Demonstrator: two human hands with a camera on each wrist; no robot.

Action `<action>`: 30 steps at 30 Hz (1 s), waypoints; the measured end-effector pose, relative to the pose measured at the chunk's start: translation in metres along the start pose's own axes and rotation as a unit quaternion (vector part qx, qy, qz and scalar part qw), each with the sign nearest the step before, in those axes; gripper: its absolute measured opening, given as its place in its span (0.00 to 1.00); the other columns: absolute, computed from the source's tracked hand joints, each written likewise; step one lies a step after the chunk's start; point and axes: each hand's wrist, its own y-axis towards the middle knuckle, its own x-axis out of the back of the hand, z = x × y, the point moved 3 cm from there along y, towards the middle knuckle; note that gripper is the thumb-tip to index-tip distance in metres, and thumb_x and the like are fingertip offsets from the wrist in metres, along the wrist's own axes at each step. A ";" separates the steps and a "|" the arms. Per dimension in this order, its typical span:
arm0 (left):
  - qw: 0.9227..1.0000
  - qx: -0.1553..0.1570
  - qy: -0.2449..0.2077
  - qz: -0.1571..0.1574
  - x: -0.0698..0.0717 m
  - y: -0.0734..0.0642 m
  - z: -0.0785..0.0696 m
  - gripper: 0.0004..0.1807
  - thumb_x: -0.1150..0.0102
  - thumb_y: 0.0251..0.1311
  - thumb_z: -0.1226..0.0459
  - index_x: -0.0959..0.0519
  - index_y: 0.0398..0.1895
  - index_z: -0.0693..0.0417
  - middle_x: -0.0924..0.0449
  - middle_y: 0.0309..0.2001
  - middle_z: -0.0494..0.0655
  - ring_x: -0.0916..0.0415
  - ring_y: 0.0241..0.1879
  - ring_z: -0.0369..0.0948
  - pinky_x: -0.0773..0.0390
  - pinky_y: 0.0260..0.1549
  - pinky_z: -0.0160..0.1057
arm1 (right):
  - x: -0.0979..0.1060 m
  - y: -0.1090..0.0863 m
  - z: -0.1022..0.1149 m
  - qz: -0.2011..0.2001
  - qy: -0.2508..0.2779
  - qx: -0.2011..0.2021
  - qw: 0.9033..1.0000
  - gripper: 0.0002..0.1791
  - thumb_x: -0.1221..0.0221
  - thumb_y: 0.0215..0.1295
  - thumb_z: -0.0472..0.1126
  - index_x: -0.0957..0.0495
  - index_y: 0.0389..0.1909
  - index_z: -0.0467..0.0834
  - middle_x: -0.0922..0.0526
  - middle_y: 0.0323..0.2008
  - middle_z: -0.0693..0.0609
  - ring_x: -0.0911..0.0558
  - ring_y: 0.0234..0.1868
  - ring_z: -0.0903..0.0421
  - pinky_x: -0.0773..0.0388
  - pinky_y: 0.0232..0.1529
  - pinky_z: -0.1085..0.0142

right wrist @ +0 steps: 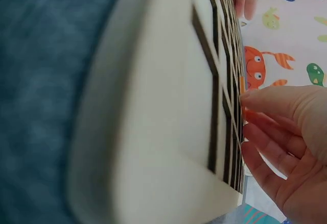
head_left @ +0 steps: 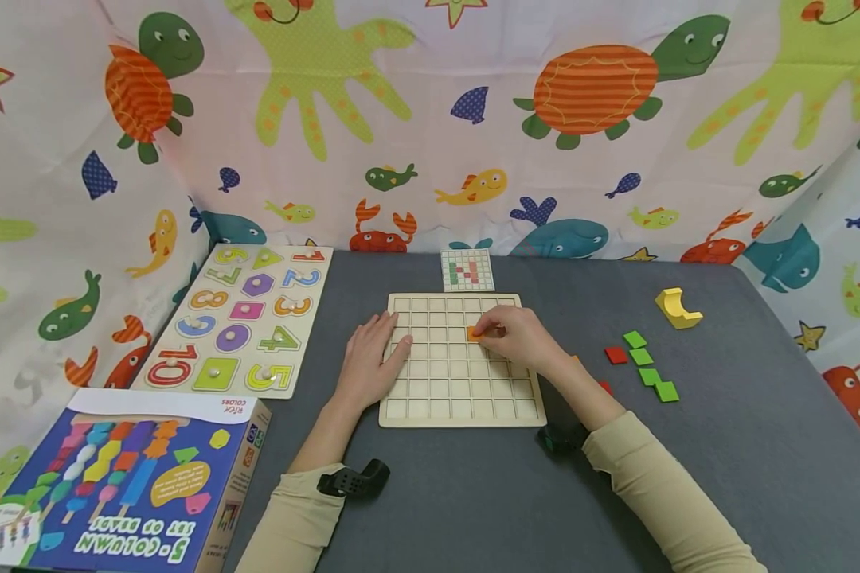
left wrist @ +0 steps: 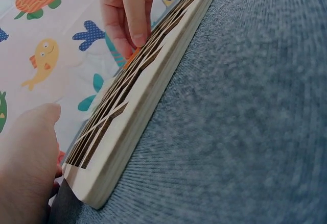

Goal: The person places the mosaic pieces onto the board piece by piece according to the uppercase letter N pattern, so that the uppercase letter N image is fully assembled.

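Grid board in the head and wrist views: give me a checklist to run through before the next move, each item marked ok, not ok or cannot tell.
1. Grid board lies flat on the table: ok.
2. Left hand rests at the board's left edge: ok.
3. Right hand has the orange tile at its fingertips, over the grid: ok.
4. Orange tile fully seated in a cell: cannot tell; fingers cover part of it.
5. Pattern card in sight behind the board: ok.
6. All loose tiles in full sight: not ok; the right forearm partly hides some.
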 end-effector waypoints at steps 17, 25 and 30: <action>0.998 0.002 -0.041 -0.056 0.003 0.001 -0.001 0.21 0.45 0.68 0.58 0.22 0.59 0.59 0.29 0.64 0.58 0.36 0.66 0.52 0.49 0.69 0.52 | 0.037 -0.036 -0.025 -0.008 -0.033 -0.083 0.996 0.05 0.36 0.64 0.39 0.15 0.38 0.43 0.15 0.35 0.52 0.20 0.35 0.55 0.21 0.39 0.57; 0.994 0.016 -0.071 -0.084 0.005 0.001 0.000 0.15 0.43 0.66 0.61 0.18 0.53 0.56 0.22 0.55 0.52 0.28 0.58 0.49 0.32 0.60 0.50 | 0.067 -0.084 -0.049 0.010 -0.064 -0.125 0.990 0.08 0.34 0.62 0.42 0.16 0.39 0.43 0.16 0.34 0.53 0.19 0.34 0.55 0.22 0.37 0.58; 0.995 0.003 -0.063 -0.076 0.003 0.001 0.000 0.16 0.42 0.66 0.62 0.18 0.53 0.56 0.22 0.55 0.53 0.29 0.58 0.49 0.34 0.60 0.50 | 0.073 -0.101 -0.054 0.030 -0.073 -0.126 0.989 0.13 0.33 0.60 0.40 0.17 0.44 0.41 0.16 0.40 0.48 0.20 0.39 0.52 0.23 0.41 0.55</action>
